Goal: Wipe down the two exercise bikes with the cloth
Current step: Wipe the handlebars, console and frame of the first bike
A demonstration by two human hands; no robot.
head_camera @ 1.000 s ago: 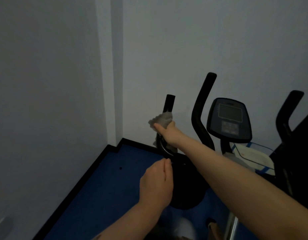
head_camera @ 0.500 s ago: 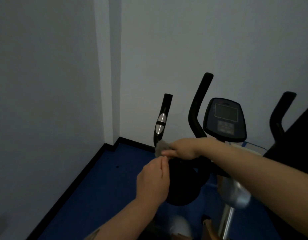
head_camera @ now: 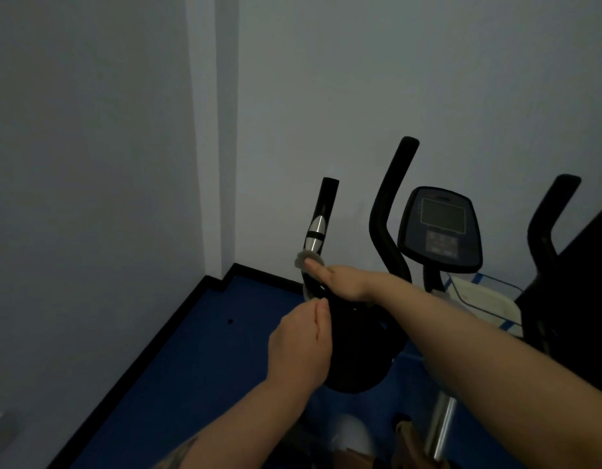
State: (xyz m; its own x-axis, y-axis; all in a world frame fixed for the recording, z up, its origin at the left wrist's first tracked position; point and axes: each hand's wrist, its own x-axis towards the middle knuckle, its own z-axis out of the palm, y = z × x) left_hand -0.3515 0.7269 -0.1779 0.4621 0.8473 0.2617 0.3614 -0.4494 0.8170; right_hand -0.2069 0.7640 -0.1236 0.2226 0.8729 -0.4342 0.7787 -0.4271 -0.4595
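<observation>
The nearer exercise bike has a black left handlebar with a silver band, a curved right handlebar and a dark console. My right hand grips a small grey cloth around the left handlebar, just under the silver band. My left hand hovers below it with loosely curled fingers. Its fingertips are close to the cloth's lower end, and I cannot tell whether they touch it. The second bike stands dark at the right edge.
The bikes stand in a corner of pale walls on a blue floor with black skirting. A clear plastic box with blue tape sits behind the console. A silver post and a shoe show at the bottom.
My right hand slid the cloth down the left handlebar from near the silver band to the bend, then back up a little. My left hand stayed almost still.
</observation>
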